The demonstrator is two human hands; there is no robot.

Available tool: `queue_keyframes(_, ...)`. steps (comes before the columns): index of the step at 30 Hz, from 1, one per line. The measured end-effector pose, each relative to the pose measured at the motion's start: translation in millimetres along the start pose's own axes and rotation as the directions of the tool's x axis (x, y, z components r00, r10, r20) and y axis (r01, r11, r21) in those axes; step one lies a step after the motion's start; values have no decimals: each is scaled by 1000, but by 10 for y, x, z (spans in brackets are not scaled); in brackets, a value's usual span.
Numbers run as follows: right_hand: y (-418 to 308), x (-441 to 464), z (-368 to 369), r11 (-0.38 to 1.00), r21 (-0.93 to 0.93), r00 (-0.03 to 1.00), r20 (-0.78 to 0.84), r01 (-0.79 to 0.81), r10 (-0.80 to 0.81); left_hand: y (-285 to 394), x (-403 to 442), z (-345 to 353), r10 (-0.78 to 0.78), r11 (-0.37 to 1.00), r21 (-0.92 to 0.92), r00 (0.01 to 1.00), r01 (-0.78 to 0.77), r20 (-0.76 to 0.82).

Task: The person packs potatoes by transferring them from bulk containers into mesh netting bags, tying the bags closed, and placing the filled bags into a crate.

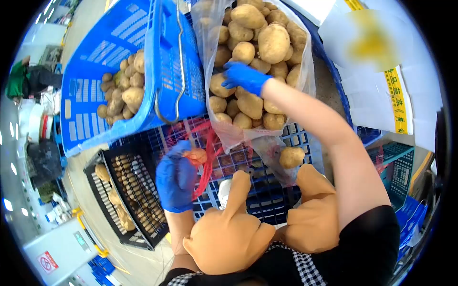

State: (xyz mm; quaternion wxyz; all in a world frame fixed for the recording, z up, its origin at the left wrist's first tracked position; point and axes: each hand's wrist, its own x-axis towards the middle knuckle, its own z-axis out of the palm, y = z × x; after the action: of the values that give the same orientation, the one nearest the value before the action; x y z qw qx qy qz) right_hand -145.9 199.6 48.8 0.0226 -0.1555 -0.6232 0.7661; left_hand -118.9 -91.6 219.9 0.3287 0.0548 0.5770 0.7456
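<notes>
My left hand (176, 178), in a blue glove, is closed around a potato (195, 156) seen through red netting. Strands of a red mesh bag (210, 155) hang beside it. At the upper middle, my right hand (245, 77), also blue-gloved, rests on potatoes (249, 105) inside a clear plastic bag (310, 76). Its fingers are partly spread, with the fingertips on a potato at the left side of the bag. One loose potato (292, 157) lies below the bag on a blue crate (310, 143).
A blue basket (179, 62) with potatoes stands at the upper left. Below it are black crates (107, 176) holding potatoes. White boxes (377, 95) are on the right, above a green crate (396, 162). Another person (36, 76) is at the far left.
</notes>
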Motion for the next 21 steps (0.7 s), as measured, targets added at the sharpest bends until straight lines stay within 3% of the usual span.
queue_keyframes(1,100,217,48,995,80,997,-42,-66,70,-22,49,72,-47,999,12,995,46,87)
queue_keyframes(2,209,437,92,979,164,987,-83,-123,138,-56,70,133,-74,995,73,996,70,48)
queue_keyframes(3,-216,250,343,968,225,986,-148,109,-76,-125,100,156,-83,992,94,995,78,49)
queue_keyframes(4,162,756,370,948,-11,925,-215,319,-314,-192,132,151,-85,991,106,996,81,37)
queue_keyframes(5,539,1251,395,842,-271,803,-268,466,-532,-250,160,143,-85,992,99,996,83,17)
queue_keyframes(7,4,741,410,713,-580,803,-159,394,-574,-350,218,81,-71,996,54,997,72,-27)
queue_keyframes(8,-373,445,339,695,-704,936,-130,146,-329,-384,241,49,-64,998,26,997,65,-43)
queue_keyframes(11,-379,593,160,103,-986,758,32,130,-651,-335,348,4,-150,989,4,986,150,70)
queue_keyframes(12,-425,700,116,-118,-993,733,79,-2,-676,-335,386,17,-194,981,8,977,194,84)
queue_keyframes(15,-511,1194,-103,36,-937,675,-276,-346,-684,-304,494,122,-280,956,111,957,271,72)
queue_keyframes(16,-595,1285,-266,129,-958,756,-283,-257,-591,-310,520,118,-254,958,165,960,233,121)
queue_keyframes(19,-591,1473,-314,375,-875,854,-426,-306,-299,-419,542,61,-269,942,252,949,223,166)
queue_keyframes(20,-548,1566,-310,427,-829,792,-515,-362,-328,-461,532,62,-290,933,267,943,241,162)
queue_keyframes(21,-510,1606,-357,544,-789,799,-510,-286,-318,-473,511,67,-327,923,266,932,280,155)
